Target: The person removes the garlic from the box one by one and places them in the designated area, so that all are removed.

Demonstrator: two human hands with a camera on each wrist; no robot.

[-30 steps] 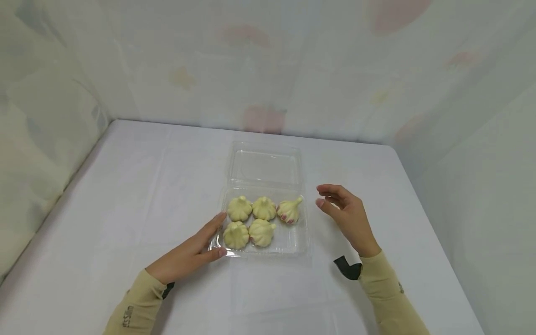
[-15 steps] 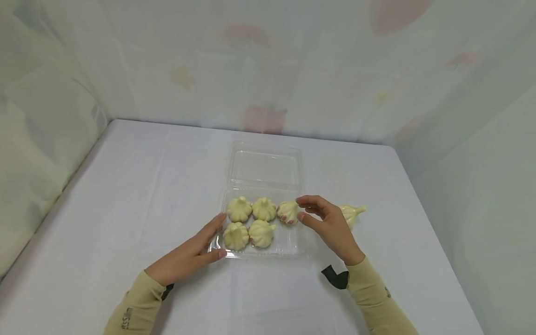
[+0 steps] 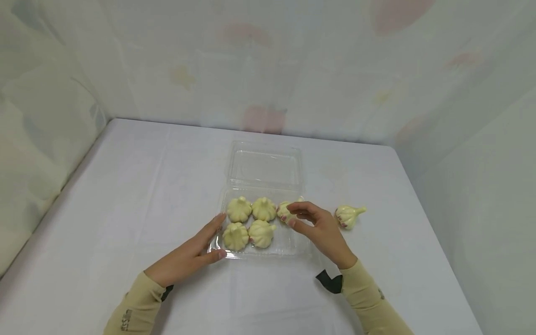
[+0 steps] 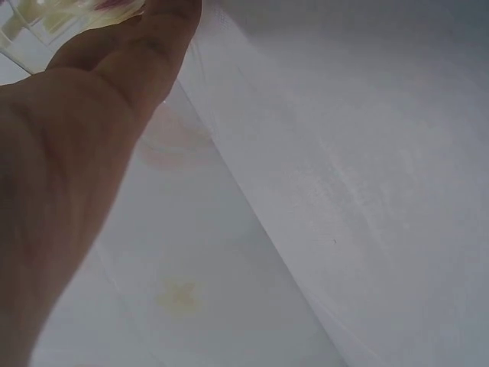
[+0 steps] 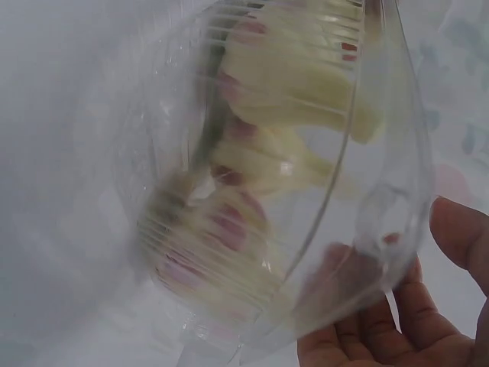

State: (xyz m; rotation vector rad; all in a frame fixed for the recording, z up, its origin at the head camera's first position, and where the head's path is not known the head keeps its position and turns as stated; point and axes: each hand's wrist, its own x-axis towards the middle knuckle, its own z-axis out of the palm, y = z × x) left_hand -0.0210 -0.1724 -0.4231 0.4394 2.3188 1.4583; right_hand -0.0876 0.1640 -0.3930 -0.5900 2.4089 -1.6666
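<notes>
A clear plastic clamshell box [image 3: 289, 245] lies on the white table with several garlic bulbs [image 3: 261, 233] in two rows. My left hand [image 3: 190, 256] rests at the box's left side, fingers straight along the edge and thumb at the front corner. Over the right side of the box is my right hand [image 3: 320, 232], its fingertips overlapping the back-right bulb [image 3: 283, 212]. The right wrist view has that thumb and fingers apart beside the clear wall, gripping nothing. One more garlic bulb [image 3: 349, 216] lies on the table to the right of this hand.
The box's lid [image 3: 265, 166] is folded back flat, away from the person. A patterned cloth [image 3: 184, 79] hangs behind the table [image 3: 138, 195] and at both sides.
My right hand has moved left and slightly down from beside the box to over its right part. The loose bulb on the right has come into view. My left hand stays put.
</notes>
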